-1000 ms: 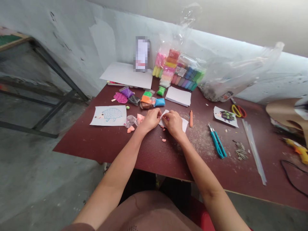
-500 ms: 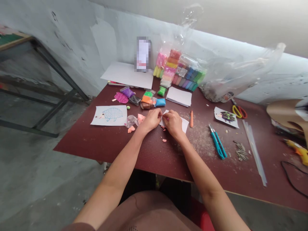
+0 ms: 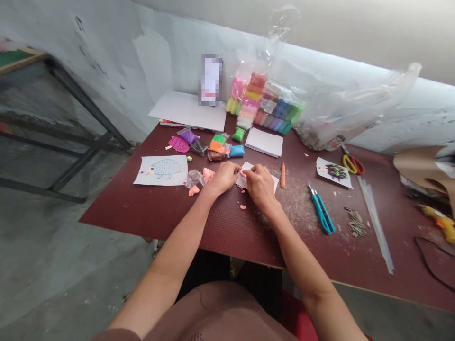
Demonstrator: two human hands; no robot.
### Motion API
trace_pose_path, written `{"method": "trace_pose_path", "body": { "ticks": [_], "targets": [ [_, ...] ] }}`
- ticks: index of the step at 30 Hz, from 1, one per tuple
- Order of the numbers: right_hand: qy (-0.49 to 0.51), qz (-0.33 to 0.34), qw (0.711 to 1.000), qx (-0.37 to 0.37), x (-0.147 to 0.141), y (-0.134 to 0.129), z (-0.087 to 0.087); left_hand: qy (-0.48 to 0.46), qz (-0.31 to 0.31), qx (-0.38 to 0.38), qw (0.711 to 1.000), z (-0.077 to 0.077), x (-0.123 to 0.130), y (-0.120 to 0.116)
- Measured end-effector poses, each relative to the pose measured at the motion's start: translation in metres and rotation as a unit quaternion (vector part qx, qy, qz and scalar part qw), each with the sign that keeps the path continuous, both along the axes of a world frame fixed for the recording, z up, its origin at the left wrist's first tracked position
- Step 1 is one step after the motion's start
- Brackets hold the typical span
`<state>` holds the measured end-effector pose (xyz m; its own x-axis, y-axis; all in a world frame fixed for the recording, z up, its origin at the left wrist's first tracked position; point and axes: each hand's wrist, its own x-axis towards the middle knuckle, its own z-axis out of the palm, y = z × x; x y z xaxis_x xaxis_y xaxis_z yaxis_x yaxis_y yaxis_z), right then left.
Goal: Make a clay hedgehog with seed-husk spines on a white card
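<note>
Here's the big maroon worktable point(image 3: 227, 227) with a clear plastic bag point(image 3: 341, 116) slumped at the back and a white card sheet point(image 3: 186, 111) beside it. Right in the middle, the person's left hand point(image 3: 223, 179) and right hand point(image 3: 261, 186) come together over a small white paper point(image 3: 270, 183), both closed with the fingertips pinched in close. What's between those fingertips is too small to tell! The paper sits on the table, right under the hands. To the left, there's a hedgehog drawing point(image 3: 160, 170), and at the back, a tall pack of colored clay point(image 3: 263, 102). To the right, a hedgehog picture dotted with dark seeds point(image 3: 333, 173) lies near teal craft knives point(image 3: 322, 210) and red-and-yellow scissors point(image 3: 353, 164). Closer in, a blue clay packet point(image 3: 236, 151) sits just past the left hand, with an orange clay stick point(image 3: 282, 175) just beyond the right. And down at the small end, salmon clay scraps point(image 3: 194, 191) dot the tabletop near the hands.
</note>
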<state>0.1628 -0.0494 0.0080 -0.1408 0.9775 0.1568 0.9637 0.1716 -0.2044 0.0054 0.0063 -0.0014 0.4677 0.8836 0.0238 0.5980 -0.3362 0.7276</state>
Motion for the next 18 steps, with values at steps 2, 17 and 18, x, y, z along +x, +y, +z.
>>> {"method": "trace_pose_path", "body": {
  "ticks": [2,17,18],
  "targets": [
    [-0.029,0.021,0.999,-0.003,0.0,-0.006,0.0,-0.001,-0.003,0.006,1.0,0.0,0.0,-0.001],
    [-0.049,0.038,0.998,-0.013,0.004,-0.015,-0.009,0.005,0.005,0.013,1.0,-0.005,0.0,-0.001],
    [-0.044,0.038,0.998,-0.016,0.004,-0.015,-0.008,0.009,0.009,0.015,1.0,-0.005,0.0,-0.001]
  ]
}}
